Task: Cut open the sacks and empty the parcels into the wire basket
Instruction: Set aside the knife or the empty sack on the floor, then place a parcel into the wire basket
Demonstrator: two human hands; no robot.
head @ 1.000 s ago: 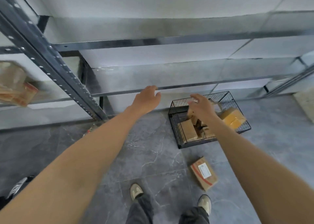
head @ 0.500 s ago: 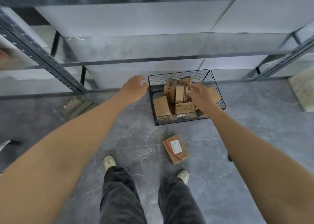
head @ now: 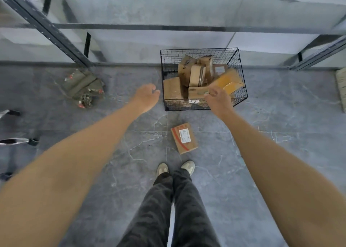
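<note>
Basket point(head: 241, 74) sits on floor point(head: 280, 134), against the rack point(head: 46, 27) base, upright. Parcels point(head: 194, 76) piled inside: several brown boxes, some on end, some tilted, plus a yellow envelope point(head: 227, 81) leaning at the right side. One box point(head: 184, 138) w/ white label and red stripe lies flat on floor outside, just in front of basket, between it and the shoes point(head: 162, 169). R hand point(head: 218, 98) is over basket's front edge, fingers loosely curled, nothing seen in it; contact w/ parcels can't tell. L hand point(head: 147, 96) is just left of basket, apart from it, fingers loosely curled, holding nothing. Crumpled olive sack point(head: 84, 87) on floor well left, by rack post.
</note>
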